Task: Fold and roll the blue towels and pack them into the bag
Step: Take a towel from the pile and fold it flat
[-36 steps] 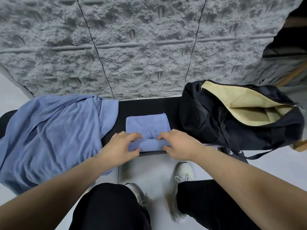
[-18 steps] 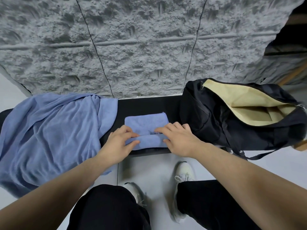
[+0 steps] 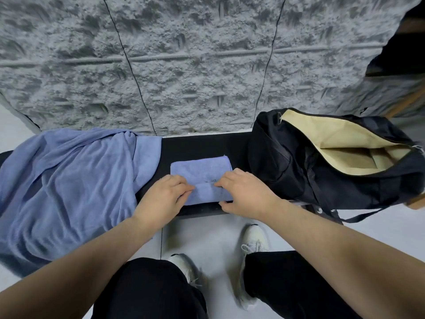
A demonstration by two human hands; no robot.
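Both hands were on the small folded blue towel [image 3: 200, 171], which lay on the black table [image 3: 202, 146] between the loose towel and the bag. Left hand [image 3: 164, 196] had its fingers curled over the left end of the rolled near part of the towel, with the fingertips on top of the roll and the thumb below them, so it gripped the roll. Right hand [image 3: 243, 194] held the right end in the same manner: its fingers were bent over the top of the roll and the thumb lay under the near edge, close to the front edge of the table. The near part of the towel was rolled into a thick tube [image 3: 207, 194], and the far part was flat on the table, with a small dark mark on it near the right fingers.

To the left, a large loose blue towel [image 3: 69, 180] was spread in wrinkles over the left end of the table and hung down over its front edge. To the right, a black duffel bag [image 3: 287, 162] stood on the table, just beside the small towel, with its top open and a pale yellow lining [image 3: 333, 139] visible. A black strap [image 3: 361, 215] hung from the bag below the table edge.

Behind the table rose a rough grey wall [image 3: 195, 65]. Below, the person's black trousers [image 3: 149, 288] and white sneakers [image 3: 253, 242] stood on a light grey floor [image 3: 207, 238].
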